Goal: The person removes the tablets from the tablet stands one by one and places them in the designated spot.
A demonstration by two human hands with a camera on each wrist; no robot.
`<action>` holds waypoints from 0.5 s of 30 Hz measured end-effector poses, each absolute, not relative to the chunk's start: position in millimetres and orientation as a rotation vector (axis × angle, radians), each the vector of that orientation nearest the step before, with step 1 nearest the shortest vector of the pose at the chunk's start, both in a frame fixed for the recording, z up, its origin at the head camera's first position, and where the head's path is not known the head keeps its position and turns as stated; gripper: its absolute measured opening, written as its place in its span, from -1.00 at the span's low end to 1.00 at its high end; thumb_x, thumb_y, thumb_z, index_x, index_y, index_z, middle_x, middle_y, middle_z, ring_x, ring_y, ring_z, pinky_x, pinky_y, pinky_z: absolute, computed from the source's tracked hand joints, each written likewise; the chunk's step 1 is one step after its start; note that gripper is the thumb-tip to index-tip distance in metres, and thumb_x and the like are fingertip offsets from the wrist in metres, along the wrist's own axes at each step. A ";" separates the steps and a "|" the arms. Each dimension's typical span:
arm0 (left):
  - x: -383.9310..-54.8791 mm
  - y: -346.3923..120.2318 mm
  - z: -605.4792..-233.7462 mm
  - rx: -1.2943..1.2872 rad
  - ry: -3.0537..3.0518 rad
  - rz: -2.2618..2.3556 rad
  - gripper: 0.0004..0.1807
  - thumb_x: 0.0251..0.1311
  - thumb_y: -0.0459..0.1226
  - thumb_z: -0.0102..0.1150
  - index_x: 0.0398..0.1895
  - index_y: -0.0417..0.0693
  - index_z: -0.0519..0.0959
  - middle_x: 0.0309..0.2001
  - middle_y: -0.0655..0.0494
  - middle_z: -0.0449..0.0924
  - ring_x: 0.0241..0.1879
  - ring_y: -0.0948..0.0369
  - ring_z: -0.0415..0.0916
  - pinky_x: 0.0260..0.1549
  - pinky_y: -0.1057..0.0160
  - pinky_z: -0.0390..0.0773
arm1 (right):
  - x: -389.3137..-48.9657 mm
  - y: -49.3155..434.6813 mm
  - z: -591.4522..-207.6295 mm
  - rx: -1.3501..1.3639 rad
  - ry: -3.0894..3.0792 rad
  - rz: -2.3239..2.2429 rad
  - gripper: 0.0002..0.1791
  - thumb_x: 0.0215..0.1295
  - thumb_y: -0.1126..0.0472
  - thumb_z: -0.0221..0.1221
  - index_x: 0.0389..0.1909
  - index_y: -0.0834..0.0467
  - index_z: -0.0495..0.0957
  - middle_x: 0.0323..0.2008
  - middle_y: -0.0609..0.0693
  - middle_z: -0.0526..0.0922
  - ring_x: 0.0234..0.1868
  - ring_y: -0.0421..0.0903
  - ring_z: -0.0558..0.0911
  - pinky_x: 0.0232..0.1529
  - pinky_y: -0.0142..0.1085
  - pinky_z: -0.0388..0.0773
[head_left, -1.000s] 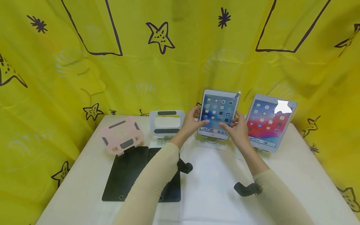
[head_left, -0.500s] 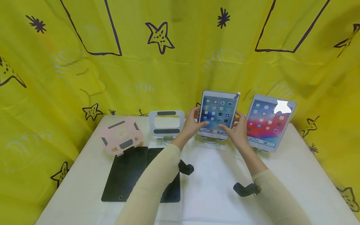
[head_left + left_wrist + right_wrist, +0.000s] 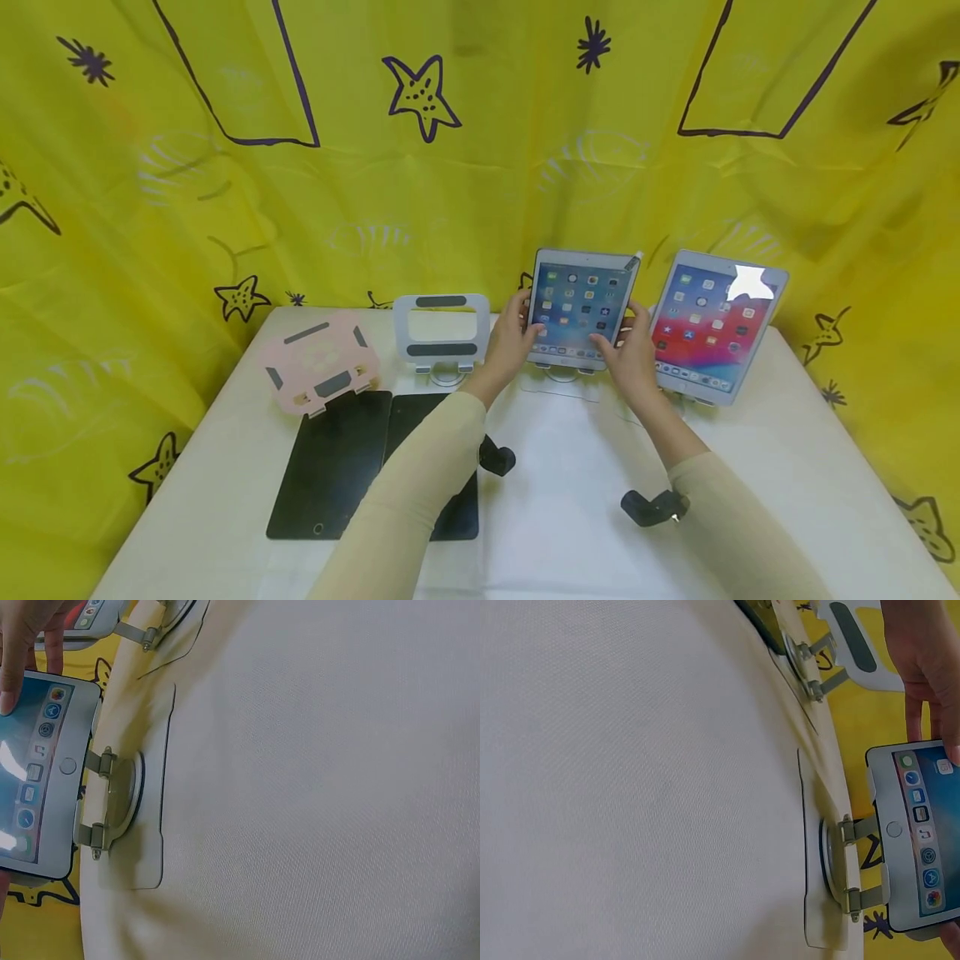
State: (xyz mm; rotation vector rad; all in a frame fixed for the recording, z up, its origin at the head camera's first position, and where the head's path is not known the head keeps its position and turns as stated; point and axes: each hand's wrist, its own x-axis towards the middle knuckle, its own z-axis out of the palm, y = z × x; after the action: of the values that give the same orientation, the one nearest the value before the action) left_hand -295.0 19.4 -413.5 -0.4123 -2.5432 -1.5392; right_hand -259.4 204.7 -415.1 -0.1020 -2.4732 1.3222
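A white tablet (image 3: 577, 308) with a lit home screen leans upright on a small stand (image 3: 562, 375) at the back of the table. Its bottom edge sits in the stand's two metal clips (image 3: 97, 761). My left hand (image 3: 512, 342) grips its left side, thumb at the front edge and fingers behind. On the opposite side my right hand (image 3: 633, 354) holds it likewise, its thumb over the lower screen. A small dark tag with a white tip (image 3: 633, 262) shows at the top right corner. In the right wrist view the tablet (image 3: 900, 802) hides part of the stand.
A second white tablet (image 3: 716, 329) leans on another stand to the right. To the left stand a pale blue stand (image 3: 442, 350) and a pink one (image 3: 322, 362). Two black tablets (image 3: 330, 467) lie flat before them. A yellow curtain (image 3: 480, 192) hangs behind.
The tablet's top edge has tipped lower and backward. My left thumb has slid from the screen toward the left edge. Both hands keep hold, and the head view has shifted slightly.
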 end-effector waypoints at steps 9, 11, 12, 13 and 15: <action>-289.5 20.3 -410.1 -0.433 -2.527 -1.439 -0.45 0.23 -0.36 0.15 0.28 -0.09 0.24 -0.04 -0.08 0.47 -0.12 0.10 0.47 -0.10 0.24 0.53 | -256.6 206.5 -411.3 -0.088 -2.457 1.306 -0.23 0.20 0.30 0.25 0.33 0.19 0.03 -0.10 0.26 0.43 -0.20 0.08 0.47 -0.22 -0.38 0.40; -287.7 19.9 -408.7 -0.440 -2.526 -1.443 -0.45 0.22 -0.37 0.16 0.27 -0.09 0.25 -0.06 -0.07 0.47 -0.14 0.11 0.47 -0.13 0.26 0.54 | -255.6 207.6 -410.0 -0.093 -2.463 1.317 -0.22 0.18 0.31 0.27 0.33 0.19 0.04 -0.11 0.26 0.44 -0.21 0.09 0.49 -0.24 -0.40 0.40; -286.6 19.5 -407.8 -0.441 -2.528 -1.438 -0.45 0.22 -0.37 0.16 0.27 -0.09 0.26 -0.07 -0.06 0.47 -0.16 0.12 0.47 -0.15 0.27 0.54 | -255.1 208.1 -409.4 -0.099 -2.469 1.319 -0.22 0.17 0.31 0.27 0.33 0.19 0.04 -0.11 0.26 0.44 -0.21 0.09 0.49 -0.24 -0.41 0.40; -285.4 19.2 -406.6 -0.442 -2.529 -1.437 -0.45 0.22 -0.37 0.17 0.26 -0.09 0.26 -0.09 -0.05 0.47 -0.18 0.13 0.47 -0.17 0.28 0.54 | -254.3 208.6 -408.5 -0.104 -2.475 1.321 -0.21 0.17 0.30 0.28 0.33 0.19 0.04 -0.11 0.26 0.45 -0.21 0.09 0.50 -0.25 -0.42 0.40; -283.0 18.7 -404.0 -0.448 -2.534 -1.433 -0.45 0.22 -0.36 0.17 0.27 -0.09 0.26 -0.11 -0.04 0.47 -0.21 0.14 0.47 -0.22 0.30 0.54 | -252.5 209.3 -406.1 -0.112 -2.481 1.329 -0.20 0.15 0.31 0.29 0.32 0.19 0.05 -0.12 0.26 0.45 -0.21 0.09 0.51 -0.25 -0.42 0.39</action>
State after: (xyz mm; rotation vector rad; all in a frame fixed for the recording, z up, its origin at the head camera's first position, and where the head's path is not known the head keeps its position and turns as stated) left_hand -283.0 18.7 -404.0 -0.4475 -2.5343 -1.4326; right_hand -252.5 209.3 -406.1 -0.1115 -2.4807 1.3289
